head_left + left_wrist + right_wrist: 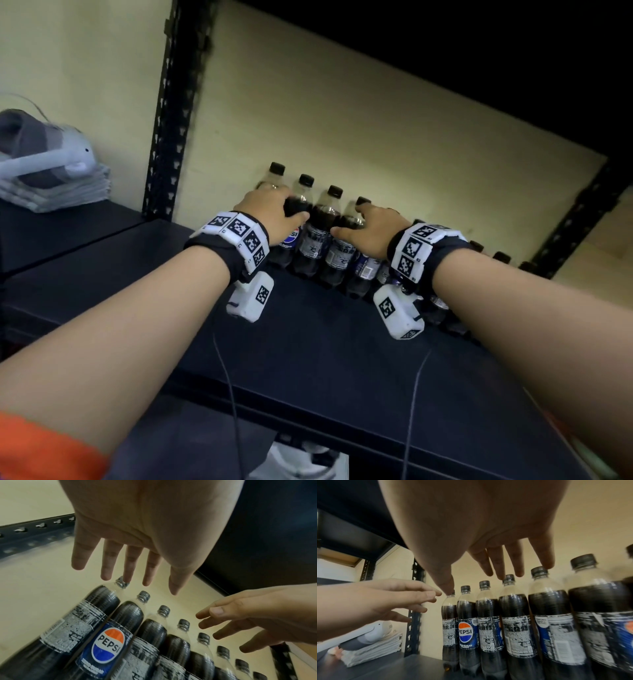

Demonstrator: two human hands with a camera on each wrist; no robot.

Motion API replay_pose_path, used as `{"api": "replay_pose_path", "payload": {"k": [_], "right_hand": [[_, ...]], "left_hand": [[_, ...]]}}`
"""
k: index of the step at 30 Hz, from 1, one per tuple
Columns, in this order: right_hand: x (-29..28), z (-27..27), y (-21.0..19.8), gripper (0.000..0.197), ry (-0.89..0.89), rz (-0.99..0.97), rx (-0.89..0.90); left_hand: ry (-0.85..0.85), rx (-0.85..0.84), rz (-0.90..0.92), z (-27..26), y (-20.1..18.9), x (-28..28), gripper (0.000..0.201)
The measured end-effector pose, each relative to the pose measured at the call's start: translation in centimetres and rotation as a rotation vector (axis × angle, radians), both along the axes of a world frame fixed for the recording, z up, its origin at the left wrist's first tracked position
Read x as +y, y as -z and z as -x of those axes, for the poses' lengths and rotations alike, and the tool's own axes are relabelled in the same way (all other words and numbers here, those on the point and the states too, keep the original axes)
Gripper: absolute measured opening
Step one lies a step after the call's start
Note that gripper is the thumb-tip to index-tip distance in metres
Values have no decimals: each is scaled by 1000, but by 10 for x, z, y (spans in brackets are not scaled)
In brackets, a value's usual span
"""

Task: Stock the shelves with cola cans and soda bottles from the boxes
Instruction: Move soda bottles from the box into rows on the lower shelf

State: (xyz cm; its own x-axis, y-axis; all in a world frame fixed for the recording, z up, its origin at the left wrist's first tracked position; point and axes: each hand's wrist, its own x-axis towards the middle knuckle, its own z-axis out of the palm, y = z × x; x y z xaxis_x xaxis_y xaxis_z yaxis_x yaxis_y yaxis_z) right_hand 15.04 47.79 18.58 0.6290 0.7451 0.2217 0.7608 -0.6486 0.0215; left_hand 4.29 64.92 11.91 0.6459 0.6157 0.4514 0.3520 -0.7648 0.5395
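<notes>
A row of dark Pepsi bottles (317,236) with black caps stands along the back wall of a black shelf (342,349). My left hand (277,209) hovers over the row's left end, fingers straight and spread above the caps (130,563). My right hand (366,222) reaches over the bottles just to the right, fingers also spread (496,561). Neither hand grips anything. One bottle near the left end shows its Pepsi logo (108,645) (465,630); its neighbours show their printed back labels. More bottles continue to the right behind my right wrist.
A black perforated upright (171,120) stands left of the row. Past it, a white and grey headset (44,161) lies on folded white cloths (373,651). A dark shelf overhangs above. The shelf's front half is bare. Wrist cables hang down in front.
</notes>
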Motion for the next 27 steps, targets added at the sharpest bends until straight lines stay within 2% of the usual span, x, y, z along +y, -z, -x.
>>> {"api": "replay_pose_path", "payload": {"k": [5, 11, 16, 23, 27], "right_hand": [[-55, 20, 3, 58, -23, 34, 47], [-113, 28, 24, 71, -10, 49, 137], [-162, 39, 46, 84, 9, 102, 209], [-219, 70, 85, 60, -47, 119, 374], [-246, 88, 107, 52, -62, 198, 461]], "left_hand": [[26, 115, -23, 10, -1, -42, 68], [65, 304, -89, 31, -4, -101, 75], [84, 482, -62, 56, 4, -148, 81], [178, 684, -8, 91, 43, -205, 73], [210, 785, 16, 106, 66, -229, 58]]}}
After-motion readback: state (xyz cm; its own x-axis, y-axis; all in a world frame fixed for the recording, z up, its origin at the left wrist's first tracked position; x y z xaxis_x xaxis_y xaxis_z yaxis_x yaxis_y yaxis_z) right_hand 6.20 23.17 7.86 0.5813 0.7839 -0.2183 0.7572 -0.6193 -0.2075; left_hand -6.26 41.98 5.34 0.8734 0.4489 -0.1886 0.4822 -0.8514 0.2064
